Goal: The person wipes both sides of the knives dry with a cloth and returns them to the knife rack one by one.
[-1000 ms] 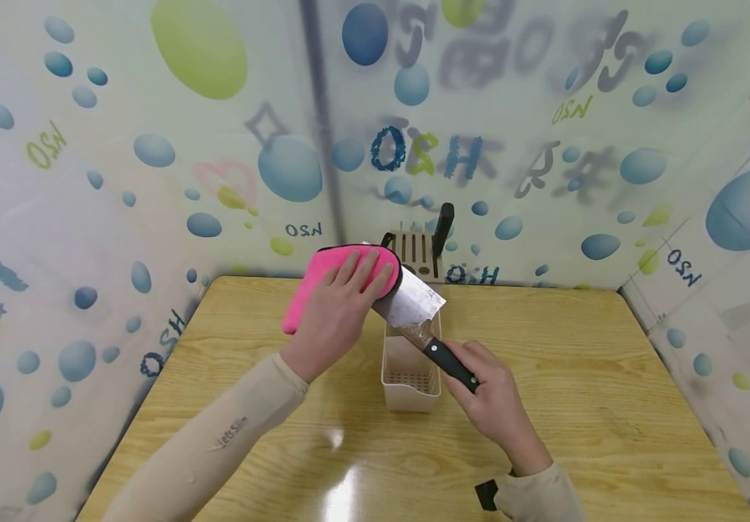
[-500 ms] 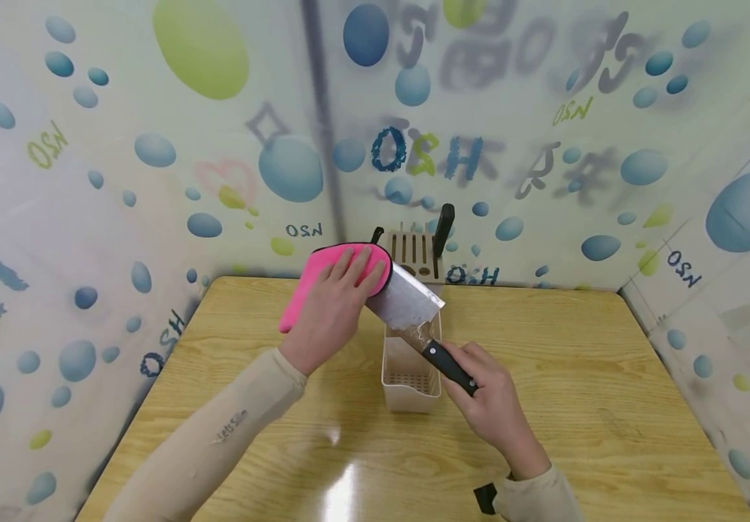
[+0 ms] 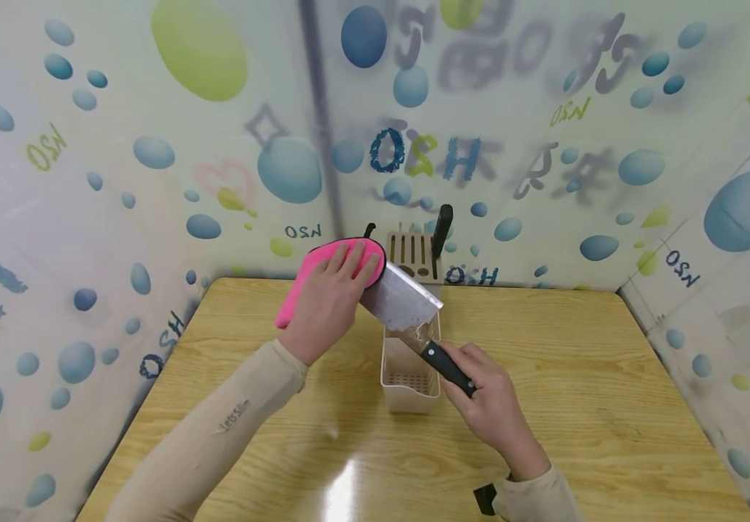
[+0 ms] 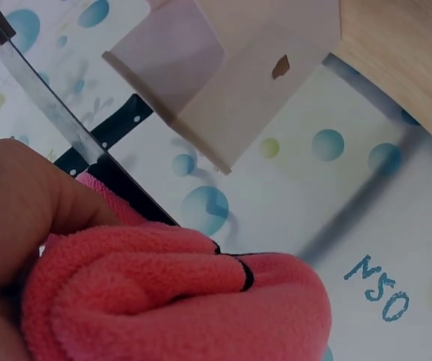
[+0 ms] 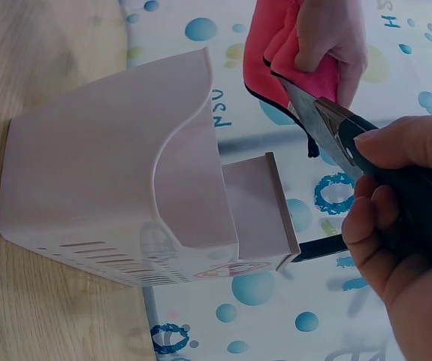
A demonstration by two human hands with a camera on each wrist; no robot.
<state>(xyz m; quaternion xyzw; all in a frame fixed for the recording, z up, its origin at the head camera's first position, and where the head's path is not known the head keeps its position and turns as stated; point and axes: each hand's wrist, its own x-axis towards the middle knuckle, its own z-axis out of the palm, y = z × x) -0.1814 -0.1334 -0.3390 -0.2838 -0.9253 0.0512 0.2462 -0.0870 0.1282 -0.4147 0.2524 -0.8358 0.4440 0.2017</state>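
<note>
In the head view, my right hand [image 3: 488, 395] grips the black handle of a cleaver [image 3: 403, 299]. Its broad metal blade slants up and left over the holder. A folded pink cloth with dark edging [image 3: 299, 286] lies over the blade's far end, hiding that part. My left hand [image 3: 324, 312] holds this cloth, its fingers spread on top. From the left wrist camera, the thumb is beneath the folded cloth [image 4: 200, 301], and the blade [image 4: 50, 98] appears almost edge-on. In the right wrist view, the right thumb and curled fingers wrap the cleaver handle [image 5: 396, 180].
Below the blade, a pale plastic knife holder [image 3: 411, 399] stands on the wooden table [image 3: 577, 377]. Another knife with a black handle [image 3: 443, 228] stands upright in its slotted back part [image 3: 410, 250]. A wall covering printed with bubbles [image 3: 518, 145] rises behind the table.
My left hand and the cloth have slid a little up and left along the blade, uncovering more metal. The right hand and cleaver have barely shifted.
</note>
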